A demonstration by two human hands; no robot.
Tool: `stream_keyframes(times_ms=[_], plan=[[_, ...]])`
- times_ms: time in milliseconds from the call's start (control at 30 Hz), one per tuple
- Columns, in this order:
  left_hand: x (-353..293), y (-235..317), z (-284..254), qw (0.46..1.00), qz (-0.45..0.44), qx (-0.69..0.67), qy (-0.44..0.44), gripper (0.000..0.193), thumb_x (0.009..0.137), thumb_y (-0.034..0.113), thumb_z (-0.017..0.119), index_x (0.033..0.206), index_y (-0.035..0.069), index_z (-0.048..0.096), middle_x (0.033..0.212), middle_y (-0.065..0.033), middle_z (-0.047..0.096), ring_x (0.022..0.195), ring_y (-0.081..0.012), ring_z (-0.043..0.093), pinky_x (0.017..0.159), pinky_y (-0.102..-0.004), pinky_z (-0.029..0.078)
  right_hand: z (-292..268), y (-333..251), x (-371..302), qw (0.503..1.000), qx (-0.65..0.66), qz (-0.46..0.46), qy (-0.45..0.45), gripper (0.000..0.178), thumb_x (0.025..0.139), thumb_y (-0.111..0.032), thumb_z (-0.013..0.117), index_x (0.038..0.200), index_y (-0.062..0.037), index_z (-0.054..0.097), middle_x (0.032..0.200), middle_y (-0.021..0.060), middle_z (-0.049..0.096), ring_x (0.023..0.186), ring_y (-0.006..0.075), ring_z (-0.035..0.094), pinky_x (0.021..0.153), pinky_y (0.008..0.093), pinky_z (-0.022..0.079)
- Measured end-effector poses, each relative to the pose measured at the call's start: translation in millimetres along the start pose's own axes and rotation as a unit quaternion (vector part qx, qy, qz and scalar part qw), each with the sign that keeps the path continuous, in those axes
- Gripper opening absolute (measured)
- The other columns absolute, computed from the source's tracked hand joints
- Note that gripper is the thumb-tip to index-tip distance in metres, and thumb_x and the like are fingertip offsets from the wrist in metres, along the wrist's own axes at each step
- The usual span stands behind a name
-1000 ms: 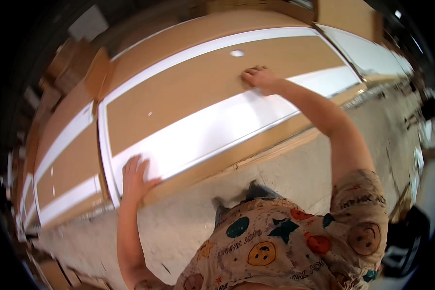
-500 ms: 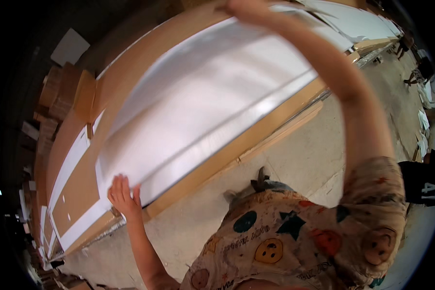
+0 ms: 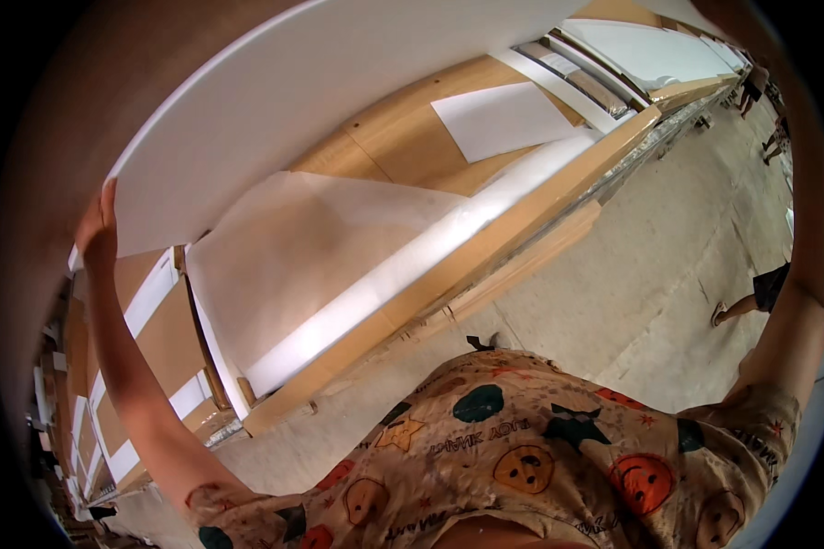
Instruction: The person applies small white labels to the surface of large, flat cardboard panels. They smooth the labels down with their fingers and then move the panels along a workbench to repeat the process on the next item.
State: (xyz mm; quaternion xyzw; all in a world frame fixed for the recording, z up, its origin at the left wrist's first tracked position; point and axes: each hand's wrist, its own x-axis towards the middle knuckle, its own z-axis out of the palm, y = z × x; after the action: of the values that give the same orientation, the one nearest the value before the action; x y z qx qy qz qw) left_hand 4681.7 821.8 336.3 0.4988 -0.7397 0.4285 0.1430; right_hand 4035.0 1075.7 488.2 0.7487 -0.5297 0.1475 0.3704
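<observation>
A large white sheet [image 3: 293, 101] is raised on edge across the upper part of the view, over a long open carton. My left hand [image 3: 98, 224] grips the sheet's left end, fingers wrapped round its edge. My right arm reaches up along the right rim, and its hand lies beyond the picture. Under the sheet, the carton [image 3: 467, 265] holds wood-toned boards [image 3: 389, 137], a thin translucent sheet [image 3: 302, 247] and a small white rectangular sheet [image 3: 504, 119]. A white padding strip [image 3: 375, 297] runs along the carton's near side.
To the left lies another brown carton [image 3: 160, 339] with white strips. Further packed white panels [image 3: 650, 50] sit at the upper right. Concrete floor [image 3: 668, 247] stretches between me and the cartons. A person's leg [image 3: 742, 306] and other people's legs show at the right.
The white sheet has come up off the carton, uncovering the boards and thin sheets inside. My left hand has risen to the left with its edge; my right arm has swung to the right.
</observation>
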Motion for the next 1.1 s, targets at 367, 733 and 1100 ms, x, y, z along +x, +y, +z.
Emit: stream_keyframes(times_ms=[367, 733, 1100], plan=[[14.4, 26.3, -62.5, 0.98, 0.058, -0.188, 0.028, 0.041, 0.099, 0.024, 0.045, 0.139, 0.013, 0.043, 0.127, -0.0174, 0.054, 0.116, -0.0332, 0.052, 0.098, -0.038, 0.04, 120.6, 43.6, -81.9, 0.987, 0.095, -0.08, -0.102, 0.048, 0.077, 0.001, 0.062, 0.124, -0.008, 0.056, 0.09, 0.011, 0.061, 0.082, 0.0276, 0.061, 0.073, 0.0362, 0.051], [-22.2, 50.3, -104.1, 0.965, 0.044, -0.259, -0.006, 0.043, 0.094, 0.018, 0.055, 0.135, 0.025, 0.048, 0.112, -0.0099, 0.062, 0.098, -0.0283, 0.061, 0.085, -0.0334, 0.049, 287.7, -56.6, -82.0, 0.983, 0.016, -0.16, -0.089, 0.047, 0.08, -0.005, 0.053, 0.127, -0.0093, 0.053, 0.087, 0.0099, 0.056, 0.083, 0.0274, 0.058, 0.07, 0.0366, 0.05], [-81.2, 156.2, -152.7, 0.975, 0.04, -0.217, -0.012, 0.043, 0.081, 0.013, 0.068, 0.122, 0.021, 0.059, 0.105, -0.0032, 0.067, 0.084, -0.0227, 0.065, 0.065, -0.0319, 0.053, 407.3, -108.6, -150.8, 0.979, 0.113, -0.145, -0.084, 0.048, 0.083, -0.004, 0.053, 0.131, -0.0066, 0.047, 0.096, 0.0123, 0.057, 0.089, 0.028, 0.058, 0.074, 0.0359, 0.051]])
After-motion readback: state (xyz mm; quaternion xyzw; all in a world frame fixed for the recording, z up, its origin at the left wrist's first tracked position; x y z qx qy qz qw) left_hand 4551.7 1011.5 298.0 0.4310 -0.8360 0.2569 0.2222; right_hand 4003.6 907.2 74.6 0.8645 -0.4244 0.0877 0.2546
